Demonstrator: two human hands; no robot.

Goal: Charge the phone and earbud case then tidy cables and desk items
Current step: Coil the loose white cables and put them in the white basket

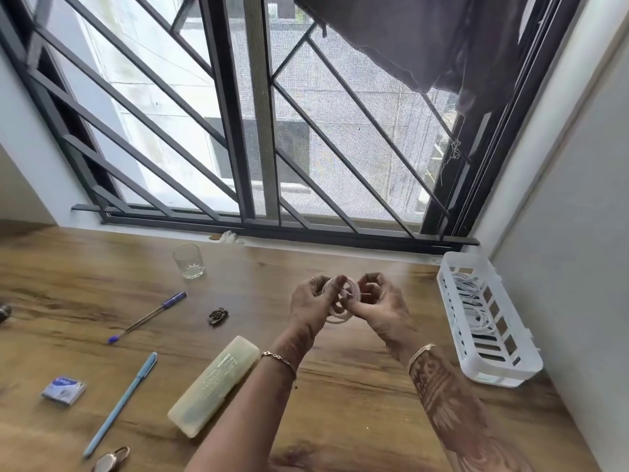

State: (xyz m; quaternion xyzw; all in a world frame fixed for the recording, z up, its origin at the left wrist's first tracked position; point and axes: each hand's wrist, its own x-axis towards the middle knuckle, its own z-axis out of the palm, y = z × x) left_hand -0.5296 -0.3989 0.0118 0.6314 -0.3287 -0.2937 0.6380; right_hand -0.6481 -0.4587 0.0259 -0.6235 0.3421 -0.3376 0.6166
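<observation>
Head view of a wooden desk (pixel 340 403) below a barred window (pixel 238 131). Both hands are raised above the desk, right of centre, holding a coiled white cable (pixel 340 303) between them. The left hand (pixel 311 306) is pinching the left side of the coil with its fingers closed on the loops; the right hand (pixel 381 306) is gripping the right side, fingers curled around the strands. The coil is standing roughly upright, its open face turned toward the camera, with no clear long axis; a short cable end appears to be crossing its middle, but which way that end is pointing cannot be told.

At the far right, a white slotted basket (pixel 452 291) is lying with its long axis running near to far, slightly angled; more white cables (pixel 471 291) are resting inside it.

Left of the hands, a pale translucent pencil case (pixel 214 386) is lying diagonally, its far end pointing right. A light blue pen (pixel 121 403) is lying at a similar angle further left, and a purple-capped pen (pixel 148 316) is lying beyond it, more nearly level. An eraser (pixel 64 390) is sitting near the left edge, an empty glass (pixel 189 262) is standing toward the window, and a small dark trinket (pixel 218 316) is lying between the glass and the case.
</observation>
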